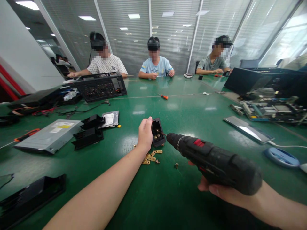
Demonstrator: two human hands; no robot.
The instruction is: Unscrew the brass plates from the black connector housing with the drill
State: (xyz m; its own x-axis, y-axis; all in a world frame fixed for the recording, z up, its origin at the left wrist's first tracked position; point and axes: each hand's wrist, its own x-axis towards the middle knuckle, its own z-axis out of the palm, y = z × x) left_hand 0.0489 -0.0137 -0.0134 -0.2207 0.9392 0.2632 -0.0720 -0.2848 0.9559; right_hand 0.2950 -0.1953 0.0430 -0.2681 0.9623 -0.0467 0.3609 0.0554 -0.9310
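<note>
My left hand [145,134] is closed on the left side of a small black box [158,127], tilted on the green table. Brass-coloured terminals show inside the box. Wrapped round the grip of a black cordless drill [216,159] is my right hand [216,188]. The drill's bit points left into the box; whether its tip touches a screw I cannot tell. Several flat brass strips [151,157] lie just below the box. A small screw [177,165] rests apart to their right, and another screw [157,161] is beside the strips.
At left lie a silver optical drive [51,134], black plastic brackets [88,138] and a hard drive [110,118]. A phone [248,128] and circuit boards [275,108] are at right. An orange screwdriver [164,96] lies ahead. Three people sit across the table [148,198].
</note>
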